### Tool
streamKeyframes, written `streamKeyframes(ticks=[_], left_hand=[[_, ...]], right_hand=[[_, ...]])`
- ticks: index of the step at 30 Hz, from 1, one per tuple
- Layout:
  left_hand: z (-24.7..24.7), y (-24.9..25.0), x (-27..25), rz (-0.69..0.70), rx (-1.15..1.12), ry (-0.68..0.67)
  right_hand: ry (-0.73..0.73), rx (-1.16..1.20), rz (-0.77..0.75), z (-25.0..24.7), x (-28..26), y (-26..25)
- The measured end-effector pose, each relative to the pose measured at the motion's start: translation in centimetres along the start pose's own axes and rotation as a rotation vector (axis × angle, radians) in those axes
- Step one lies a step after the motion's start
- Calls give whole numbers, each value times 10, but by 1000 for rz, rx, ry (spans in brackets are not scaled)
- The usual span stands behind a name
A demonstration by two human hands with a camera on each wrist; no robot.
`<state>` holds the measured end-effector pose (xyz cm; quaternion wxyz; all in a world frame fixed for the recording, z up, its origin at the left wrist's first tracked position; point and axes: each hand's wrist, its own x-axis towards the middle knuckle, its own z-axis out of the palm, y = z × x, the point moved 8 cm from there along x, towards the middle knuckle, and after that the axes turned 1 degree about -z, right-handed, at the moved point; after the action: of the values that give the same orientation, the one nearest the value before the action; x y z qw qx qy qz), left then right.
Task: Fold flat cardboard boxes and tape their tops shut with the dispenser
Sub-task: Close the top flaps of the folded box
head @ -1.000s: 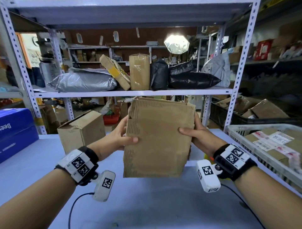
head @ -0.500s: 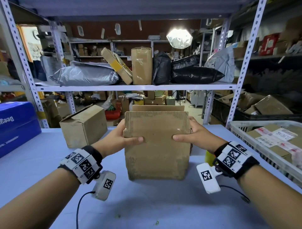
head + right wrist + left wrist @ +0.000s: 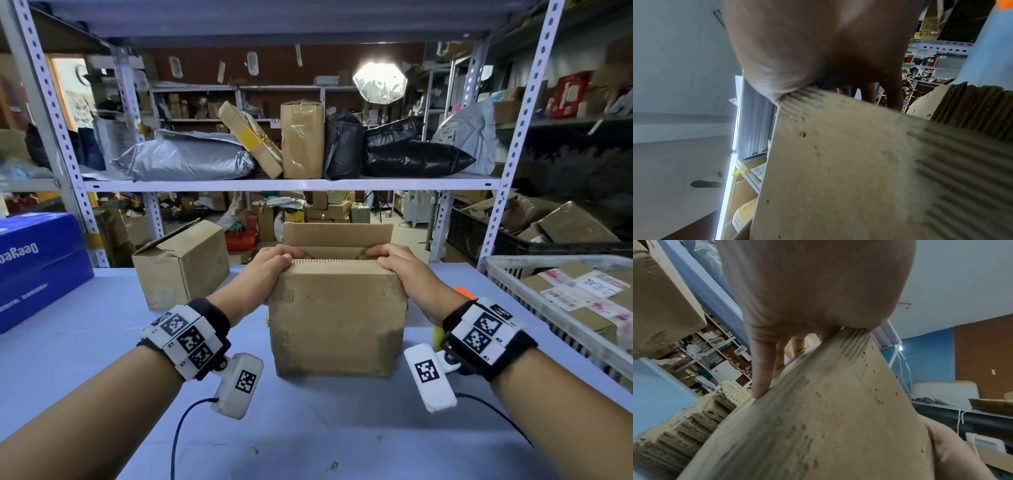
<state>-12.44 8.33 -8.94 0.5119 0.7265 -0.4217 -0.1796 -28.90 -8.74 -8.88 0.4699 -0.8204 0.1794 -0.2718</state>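
Note:
A worn brown cardboard box (image 3: 337, 318) stands upright on the blue table (image 3: 85, 342) in front of me, its top open and its far flap (image 3: 337, 233) sticking up. My left hand (image 3: 274, 262) grips the near top edge at the left corner, fingers curled over into the opening. My right hand (image 3: 394, 262) grips the same edge at the right corner. In the wrist views each palm presses on the box's near wall (image 3: 818, 418) (image 3: 859, 170) with the fingers (image 3: 761, 369) (image 3: 892, 92) hooked over the rim. An orange and yellow thing (image 3: 462, 293), mostly hidden, lies behind my right wrist.
A second cardboard box (image 3: 181, 263) with a raised flap stands at the back left. A blue carton (image 3: 37, 263) lies at the far left. A white plastic basket (image 3: 561, 301) of labelled parcels sits on the right. Metal shelving (image 3: 291, 183) with parcels rises behind the table.
The box came down from mid-air onto the table and now stands opened out. Both hands slid from its sides up to its near top edge.

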Motion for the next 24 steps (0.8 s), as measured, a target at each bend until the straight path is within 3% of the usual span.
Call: streamKeyframes(ticks=[5, 9, 13, 24], left_hand=[[2, -4, -4, -73, -27, -61], [0, -2, -5, -54, -43, -26], [0, 1, -2, -16, -80, 28], [10, 8, -11, 33, 124, -75]], right_hand=[[-10, 62, 25, -5, -4, 3], [35, 181, 14, -12, 1, 5], [34, 135, 3, -14, 5, 11], [6, 19, -112, -20, -10, 13]])
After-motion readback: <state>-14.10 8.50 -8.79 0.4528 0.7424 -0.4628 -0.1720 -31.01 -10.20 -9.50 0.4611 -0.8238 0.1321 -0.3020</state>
